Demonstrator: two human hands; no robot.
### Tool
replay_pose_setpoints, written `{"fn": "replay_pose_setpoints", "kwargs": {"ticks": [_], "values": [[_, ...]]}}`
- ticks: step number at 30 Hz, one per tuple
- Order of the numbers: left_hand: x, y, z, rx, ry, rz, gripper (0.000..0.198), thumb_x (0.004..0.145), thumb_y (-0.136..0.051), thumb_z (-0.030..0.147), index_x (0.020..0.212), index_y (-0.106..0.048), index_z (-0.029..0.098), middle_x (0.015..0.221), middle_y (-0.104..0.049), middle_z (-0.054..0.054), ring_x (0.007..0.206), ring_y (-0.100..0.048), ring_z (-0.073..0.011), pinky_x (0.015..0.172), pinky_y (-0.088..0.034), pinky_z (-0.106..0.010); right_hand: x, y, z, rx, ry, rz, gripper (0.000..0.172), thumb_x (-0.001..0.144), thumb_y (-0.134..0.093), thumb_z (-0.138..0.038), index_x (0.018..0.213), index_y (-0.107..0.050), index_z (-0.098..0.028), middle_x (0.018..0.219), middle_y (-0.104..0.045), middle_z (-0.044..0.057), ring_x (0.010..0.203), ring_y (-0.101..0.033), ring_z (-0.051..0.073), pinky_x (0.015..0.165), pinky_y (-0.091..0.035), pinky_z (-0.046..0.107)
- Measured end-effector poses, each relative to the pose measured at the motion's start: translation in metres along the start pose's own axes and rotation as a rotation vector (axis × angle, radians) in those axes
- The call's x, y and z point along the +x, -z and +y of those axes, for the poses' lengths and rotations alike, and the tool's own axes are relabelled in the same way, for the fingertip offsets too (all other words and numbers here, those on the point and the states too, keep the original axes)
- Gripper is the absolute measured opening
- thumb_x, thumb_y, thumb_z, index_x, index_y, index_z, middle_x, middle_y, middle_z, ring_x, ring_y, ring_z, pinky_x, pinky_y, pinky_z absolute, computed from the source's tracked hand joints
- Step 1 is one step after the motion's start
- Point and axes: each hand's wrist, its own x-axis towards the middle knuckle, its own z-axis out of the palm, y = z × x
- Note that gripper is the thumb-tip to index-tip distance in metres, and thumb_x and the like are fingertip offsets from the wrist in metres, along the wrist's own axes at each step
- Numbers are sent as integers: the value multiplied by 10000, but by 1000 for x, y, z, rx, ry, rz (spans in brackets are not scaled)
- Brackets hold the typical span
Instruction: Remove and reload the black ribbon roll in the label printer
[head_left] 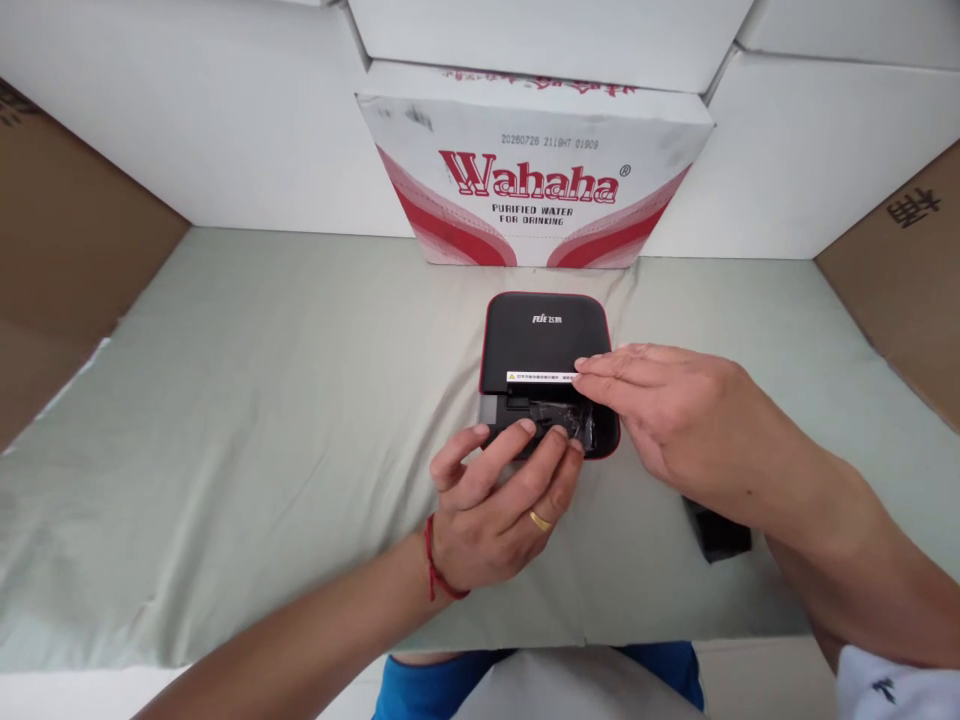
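A black box with a red rim (544,340) lies on the pale green cloth (262,420) in the middle. It carries a white logo and a white warning strip. Its near end holds small dark parts wrapped in clear plastic (562,415). My left hand (495,500), with a ring and a red wrist cord, reaches its fingertips onto that near end, fingers curled on the plastic-wrapped parts. My right hand (675,410) comes from the right, fingers pressed together at the warning strip and the box's right side.
A white and red Wahaha water carton (532,160) stands behind the box. White cartons form the back wall, brown cardboard (67,260) flanks both sides. A small black object (716,530) lies on the cloth under my right forearm.
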Motion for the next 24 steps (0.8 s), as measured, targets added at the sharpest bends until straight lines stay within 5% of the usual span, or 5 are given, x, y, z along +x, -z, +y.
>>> {"fn": "replay_pose_setpoints", "kwargs": {"ticks": [7, 15, 20, 24], "values": [[2, 3, -2, -1, -5, -7, 232, 1088, -687, 143, 1143, -848, 301, 995, -927, 64, 1008, -700, -220, 1113, -455, -400, 5, 0, -12, -158, -22, -91, 466, 1062, -495, 0, 1232, -909, -128, 1343, -894, 157, 1087, -890, 294, 860, -724, 393], [2, -1, -2, -11, -16, 7, 256, 1010, -733, 99, 1095, -852, 310, 964, -918, 56, 1005, -692, -217, 1130, -461, -403, 3, -5, -17, -224, 28, 35, 445, 1075, -487, -2, 1182, -909, -93, 1266, -918, 123, 1079, -899, 263, 831, -690, 361], [-1, -1, -4, -24, -9, -7, 263, 1020, -704, 142, 1205, -839, 273, 1008, -930, 11, 1043, -705, -235, 1161, -466, -421, 6, -6, -11, -211, -59, -50, 438, 1063, -512, -11, 1169, -905, -176, 1265, -923, 64, 947, -861, 219, 613, -532, 350], [-3, 2, -5, -50, -6, -32, 411, 982, -686, 133, 1340, -807, 296, 1124, -937, 6, 1084, -741, -244, 1188, -468, -438, 11, -4, -6, -170, -147, -123, 424, 1050, -517, -29, 1108, -896, -211, 1251, -913, 53, 967, -798, 215, 586, -420, 335]]}}
